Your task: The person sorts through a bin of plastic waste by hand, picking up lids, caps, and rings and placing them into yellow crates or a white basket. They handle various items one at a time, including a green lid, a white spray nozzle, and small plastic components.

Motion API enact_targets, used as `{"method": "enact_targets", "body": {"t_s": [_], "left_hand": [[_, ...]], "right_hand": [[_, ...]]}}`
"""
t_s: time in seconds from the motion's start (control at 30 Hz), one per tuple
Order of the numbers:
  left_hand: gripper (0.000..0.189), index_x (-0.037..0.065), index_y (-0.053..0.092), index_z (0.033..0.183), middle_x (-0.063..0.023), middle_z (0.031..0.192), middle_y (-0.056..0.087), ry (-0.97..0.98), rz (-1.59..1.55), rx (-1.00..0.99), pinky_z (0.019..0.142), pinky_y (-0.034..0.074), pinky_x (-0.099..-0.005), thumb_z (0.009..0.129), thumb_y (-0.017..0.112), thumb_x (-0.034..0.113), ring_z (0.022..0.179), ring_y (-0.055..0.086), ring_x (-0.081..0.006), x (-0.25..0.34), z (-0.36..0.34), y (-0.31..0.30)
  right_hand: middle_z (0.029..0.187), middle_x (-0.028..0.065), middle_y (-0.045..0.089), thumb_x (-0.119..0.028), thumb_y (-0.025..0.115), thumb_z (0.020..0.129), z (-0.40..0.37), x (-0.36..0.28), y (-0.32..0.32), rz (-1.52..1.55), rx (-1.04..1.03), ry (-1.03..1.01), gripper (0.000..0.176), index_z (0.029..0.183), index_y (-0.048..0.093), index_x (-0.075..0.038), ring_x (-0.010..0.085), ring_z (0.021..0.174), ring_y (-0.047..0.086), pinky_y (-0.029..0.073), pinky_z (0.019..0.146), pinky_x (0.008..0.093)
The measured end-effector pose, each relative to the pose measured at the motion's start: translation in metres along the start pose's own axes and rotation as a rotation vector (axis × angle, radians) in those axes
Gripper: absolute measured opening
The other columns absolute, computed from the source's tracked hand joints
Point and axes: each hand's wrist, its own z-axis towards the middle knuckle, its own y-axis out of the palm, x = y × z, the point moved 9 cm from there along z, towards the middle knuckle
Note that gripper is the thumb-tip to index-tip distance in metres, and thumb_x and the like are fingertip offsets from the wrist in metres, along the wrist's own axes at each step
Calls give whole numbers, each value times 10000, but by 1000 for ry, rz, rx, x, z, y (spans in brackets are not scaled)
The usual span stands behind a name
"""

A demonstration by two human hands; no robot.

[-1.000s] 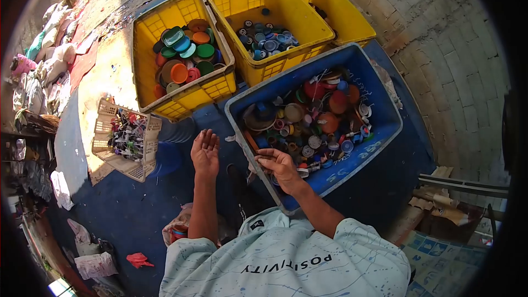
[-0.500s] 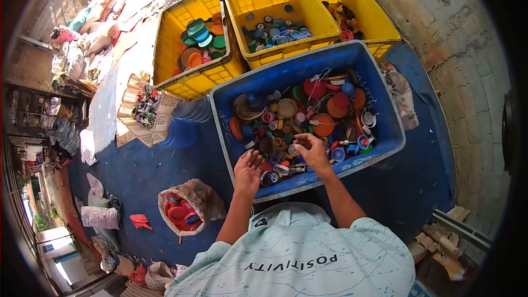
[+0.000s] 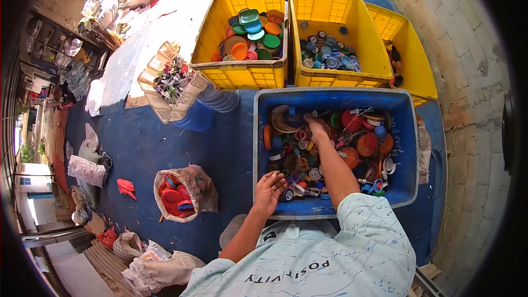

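Fingers (image 3: 278, 179) of our left hand (image 3: 268, 190) are loosely curled and slightly spread. Their tips touch the caps (image 3: 355, 148) just inside the near wall of a blue bin (image 3: 335, 99), and nothing is clearly pinched. Left of those fingers, well apart on the blue floor, a sack (image 3: 203, 187) of red lids lies open. Farther off, a white basket (image 3: 184, 102) holds small mixed pieces. Right of the left fingers and deeper in the bin, our right hand (image 3: 318, 130) reaches across the heap with its fingers (image 3: 313, 124) bent down into the caps; we cannot tell whether they pinch one. Beyond those fingers stand three yellow crates (image 3: 242, 77): one with large lids, one with small caps, the rightmost mostly hidden. We judge this to be the picking step of sorting. The next move calls for closing on a single cap and lifting it clear of its neighbours.
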Motion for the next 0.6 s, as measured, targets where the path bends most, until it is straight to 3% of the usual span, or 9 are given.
{"method": "enact_targets", "body": {"t_s": [0.07, 0.2, 0.3, 0.4, 0.5, 0.6], "left_hand": [[156, 47, 557, 1044, -87, 972, 631, 10, -27, 7, 824, 519, -347, 931, 571, 153, 881, 615, -181, 4, 5, -9], [158, 47, 560, 1040, -85, 970, 635, -65, -34, -3, 819, 520, -340, 930, 573, 160, 883, 619, -182, 5, 10, -3], [163, 46, 562, 1038, -86, 982, 638, -100, -8, -28, 819, 521, -336, 927, 579, 163, 892, 618, -179, 2, 17, 12], [168, 48, 559, 1040, -86, 997, 639, -136, -2, -28, 815, 524, -330, 921, 588, 162, 897, 617, -176, -4, 37, 21], [208, 47, 557, 1056, -84, 1021, 633, -176, -7, 14, 786, 524, -309, 892, 625, 156, 897, 615, -171, -13, 64, 21], [232, 46, 561, 1064, -81, 1046, 632, 114, 503, 79, 754, 504, -295, 876, 643, 155, 842, 607, -158, 5, 84, 35]], "right_hand": [[1089, 91, 643, -136, 729, 788, -11, -12, 5, 2, 45, 115, 307, 1026, 665, 47, 209, 972, 567, 414, 860, 365], [1119, 124, 633, -134, 742, 771, 17, -5, 3, -247, 93, 26, 366, 1073, 650, 51, 223, 993, 557, 391, 886, 356], [1080, 138, 643, -121, 739, 766, -9, -15, 0, -100, 141, 142, 330, 1041, 657, 43, 231, 1003, 563, 400, 896, 368], [1014, 134, 642, -116, 719, 773, 17, 21, -25, 114, 109, 117, 255, 992, 653, -3, 230, 944, 580, 436, 832, 363], [943, 100, 627, -140, 693, 790, -24, 13, -40, 304, -56, 215, 200, 957, 623, -55, 207, 832, 577, 446, 717, 328], [848, 63, 628, -137, 688, 783, -57, 20, -72, 404, -66, 277, 203, 962, 624, -65, 184, 773, 573, 397, 621, 347]]}}
